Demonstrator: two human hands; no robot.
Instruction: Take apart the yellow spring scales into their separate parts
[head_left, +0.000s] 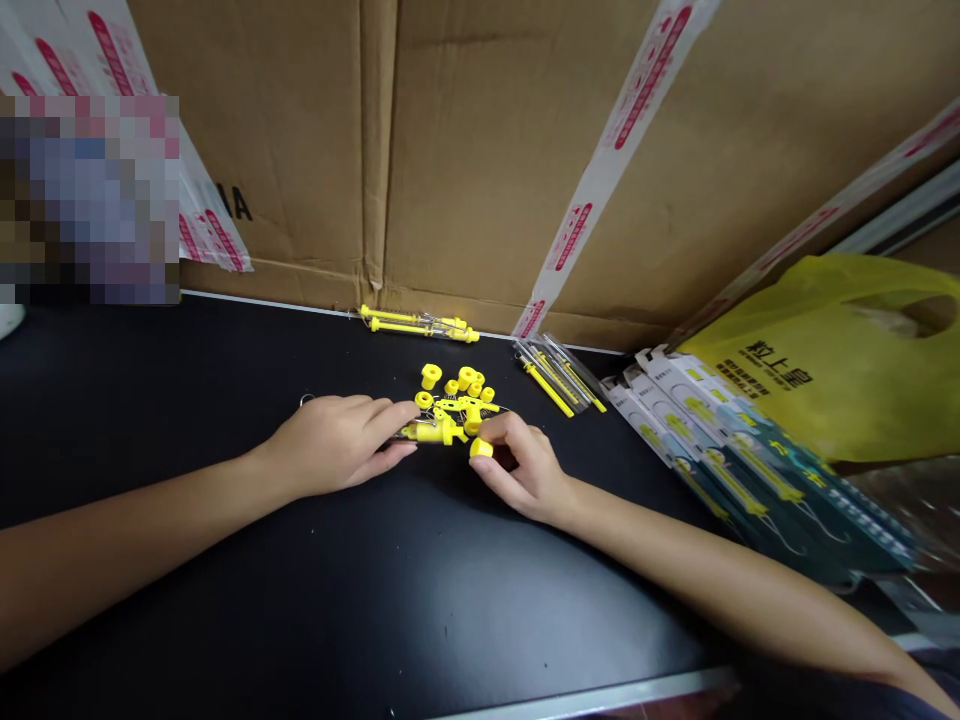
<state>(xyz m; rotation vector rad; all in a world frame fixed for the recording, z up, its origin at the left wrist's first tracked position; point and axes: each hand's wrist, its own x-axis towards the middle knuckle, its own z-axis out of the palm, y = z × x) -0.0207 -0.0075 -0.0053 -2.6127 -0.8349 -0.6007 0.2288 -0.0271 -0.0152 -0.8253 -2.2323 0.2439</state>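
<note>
My left hand (pixel 349 440) is closed around a clear tube with a yellow end (pixel 431 431), which points right toward my other hand. Between the thumb and fingers of my right hand (pixel 529 470) is a small yellow cap (pixel 481 449), held a little apart from the tube's tip. Just behind both hands lies a loose group of yellow plastic pieces: a flanged yellow piece (pixel 430 376), several small yellow rings (pixel 475 384), and thin yellow strips (pixel 465 404). Small dark springs seem to lie among them, partly hidden.
Yellow rods with metal parts (pixel 420 325) lie along the table's back edge. Clear tubes with yellow rods (pixel 559 375) lie to their right. Printed packages (pixel 750 450) and a yellow plastic bag (pixel 840 350) stand at the right. A large taped cardboard box (pixel 465 160) walls off the back.
</note>
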